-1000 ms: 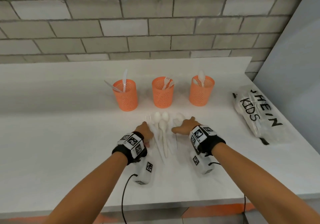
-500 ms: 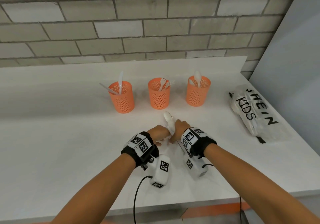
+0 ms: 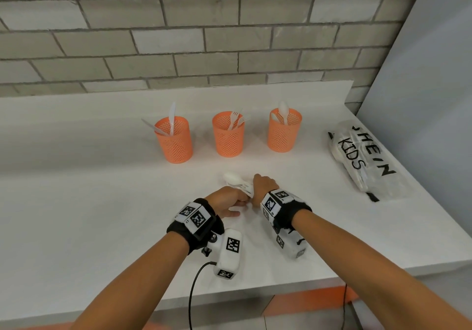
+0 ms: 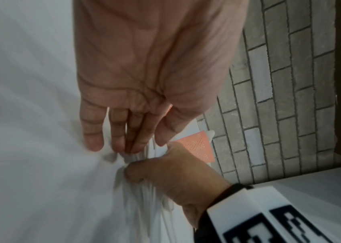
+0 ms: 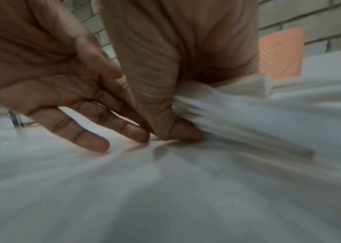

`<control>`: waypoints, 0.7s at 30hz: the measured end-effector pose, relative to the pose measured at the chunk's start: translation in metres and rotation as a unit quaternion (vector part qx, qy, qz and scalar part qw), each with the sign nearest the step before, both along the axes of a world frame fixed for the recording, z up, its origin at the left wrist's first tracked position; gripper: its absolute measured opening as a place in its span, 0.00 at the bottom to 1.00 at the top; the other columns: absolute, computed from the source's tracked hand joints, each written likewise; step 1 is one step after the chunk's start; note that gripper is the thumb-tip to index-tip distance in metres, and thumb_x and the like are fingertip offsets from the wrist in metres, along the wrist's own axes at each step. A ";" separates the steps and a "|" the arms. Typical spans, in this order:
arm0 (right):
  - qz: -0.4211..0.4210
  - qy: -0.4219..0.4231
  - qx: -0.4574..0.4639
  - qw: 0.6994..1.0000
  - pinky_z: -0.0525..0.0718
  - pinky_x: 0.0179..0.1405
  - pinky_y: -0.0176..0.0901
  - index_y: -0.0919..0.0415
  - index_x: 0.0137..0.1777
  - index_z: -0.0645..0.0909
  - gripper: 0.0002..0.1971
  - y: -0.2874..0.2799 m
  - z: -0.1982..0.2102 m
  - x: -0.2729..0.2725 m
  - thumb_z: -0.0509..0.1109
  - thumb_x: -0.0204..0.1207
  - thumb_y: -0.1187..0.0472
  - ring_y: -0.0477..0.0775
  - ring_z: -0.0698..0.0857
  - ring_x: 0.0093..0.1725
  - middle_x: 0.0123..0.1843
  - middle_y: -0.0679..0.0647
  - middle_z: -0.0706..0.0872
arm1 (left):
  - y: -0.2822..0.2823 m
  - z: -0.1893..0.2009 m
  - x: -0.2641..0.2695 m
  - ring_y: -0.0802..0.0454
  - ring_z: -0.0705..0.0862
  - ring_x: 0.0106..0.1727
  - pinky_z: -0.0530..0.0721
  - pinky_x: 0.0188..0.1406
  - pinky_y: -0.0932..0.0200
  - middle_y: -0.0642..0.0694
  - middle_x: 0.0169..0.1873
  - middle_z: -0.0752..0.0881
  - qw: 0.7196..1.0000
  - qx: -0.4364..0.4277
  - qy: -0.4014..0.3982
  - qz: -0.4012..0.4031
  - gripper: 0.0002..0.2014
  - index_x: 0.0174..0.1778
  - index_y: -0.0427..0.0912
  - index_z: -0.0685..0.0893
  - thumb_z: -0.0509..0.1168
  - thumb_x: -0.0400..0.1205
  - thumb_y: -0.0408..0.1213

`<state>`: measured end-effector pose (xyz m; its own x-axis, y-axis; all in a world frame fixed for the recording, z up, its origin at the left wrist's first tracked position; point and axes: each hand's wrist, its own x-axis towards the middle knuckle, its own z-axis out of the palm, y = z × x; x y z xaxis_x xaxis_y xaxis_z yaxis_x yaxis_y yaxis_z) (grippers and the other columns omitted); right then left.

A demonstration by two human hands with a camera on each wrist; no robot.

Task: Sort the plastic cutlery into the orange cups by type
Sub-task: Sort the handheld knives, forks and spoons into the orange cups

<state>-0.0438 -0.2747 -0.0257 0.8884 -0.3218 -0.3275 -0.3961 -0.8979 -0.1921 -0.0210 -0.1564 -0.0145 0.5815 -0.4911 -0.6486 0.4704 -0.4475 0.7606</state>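
Three orange mesh cups stand in a row on the white counter: the left cup (image 3: pixel 174 140) holds knives, the middle cup (image 3: pixel 228 137) forks, the right cup (image 3: pixel 284 133) spoons. In front of them lies a bundle of white plastic cutlery (image 3: pixel 237 182), spoon bowls pointing away and left. My right hand (image 3: pixel 264 184) grips the bundle (image 5: pixel 238 118) with curled fingers and thumb. My left hand (image 3: pixel 226 199) lies beside it, its straight fingers (image 4: pixel 121 136) touching the handles (image 4: pixel 144 205). Both wrist views are blurred.
A clear plastic bag (image 3: pixel 365 161) printed with black letters lies at the right end of the counter. A brick wall runs behind the cups, and a grey panel (image 3: pixel 421 74) closes the right side. The counter's front edge (image 3: pixel 255 287) is close under my wrists.
The cutlery lay spread out between my hands a second ago. My hands came together and gathered it into one bundle, which my right hand now grips.
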 end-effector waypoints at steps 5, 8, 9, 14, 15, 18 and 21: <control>0.004 -0.003 0.023 1.000 0.79 0.60 0.51 0.70 0.64 0.73 0.22 -0.001 -0.001 -0.001 0.69 0.76 0.56 0.66 0.80 0.64 0.64 0.66 0.81 | 0.001 -0.002 -0.005 0.57 0.78 0.44 0.77 0.43 0.63 0.49 0.43 0.82 1.000 -0.014 0.005 0.007 0.09 0.42 0.43 0.81 0.57 0.82 0.30; 0.011 -0.002 0.023 1.000 0.81 0.56 0.49 0.68 0.60 0.77 0.19 -0.001 -0.003 -0.001 0.70 0.74 0.56 0.64 0.84 0.60 0.61 0.64 0.84 | 0.003 -0.001 -0.009 0.56 0.76 0.43 0.76 0.44 0.62 0.46 0.46 0.79 1.000 -0.021 0.008 0.006 0.08 0.45 0.42 0.79 0.56 0.82 0.29; 0.010 -0.002 0.014 1.000 0.81 0.56 0.49 0.67 0.59 0.77 0.19 0.000 -0.003 -0.001 0.71 0.73 0.56 0.63 0.84 0.60 0.61 0.63 0.84 | 0.004 -0.002 -0.009 0.55 0.75 0.44 0.76 0.44 0.62 0.45 0.47 0.77 1.000 -0.024 0.008 0.005 0.07 0.47 0.42 0.78 0.56 0.82 0.28; 0.015 0.002 0.015 1.000 0.77 0.64 0.50 0.67 0.67 0.71 0.24 0.004 -0.005 0.000 0.69 0.76 0.55 0.65 0.77 0.67 0.68 0.66 0.74 | 0.010 -0.001 -0.011 0.53 0.73 0.49 0.74 0.46 0.62 0.45 0.49 0.75 0.999 -0.037 0.004 -0.001 0.08 0.51 0.42 0.77 0.55 0.81 0.28; 0.018 -0.003 0.024 1.000 0.76 0.64 0.50 0.68 0.68 0.70 0.25 0.005 -0.005 0.000 0.70 0.76 0.56 0.66 0.77 0.67 0.68 0.67 0.74 | 0.011 -0.001 -0.012 0.53 0.73 0.51 0.74 0.46 0.62 0.45 0.49 0.75 0.999 -0.036 -0.001 -0.003 0.08 0.51 0.42 0.78 0.56 0.81 0.28; 0.027 -0.027 0.051 0.998 0.77 0.61 0.53 0.69 0.66 0.68 0.25 0.005 -0.009 0.001 0.71 0.74 0.56 0.67 0.78 0.65 0.65 0.68 0.78 | 0.014 0.002 -0.012 0.53 0.75 0.52 0.75 0.45 0.63 0.45 0.50 0.77 0.999 -0.037 -0.009 -0.003 0.08 0.47 0.43 0.79 0.57 0.82 0.28; 0.033 -0.022 0.073 0.997 0.78 0.57 0.52 0.69 0.67 0.66 0.25 0.003 -0.007 -0.001 0.70 0.75 0.57 0.67 0.80 0.63 0.64 0.67 0.80 | 0.019 0.006 -0.012 0.54 0.78 0.52 0.76 0.46 0.63 0.46 0.51 0.79 0.999 -0.043 -0.003 -0.001 0.08 0.45 0.44 0.80 0.57 0.82 0.28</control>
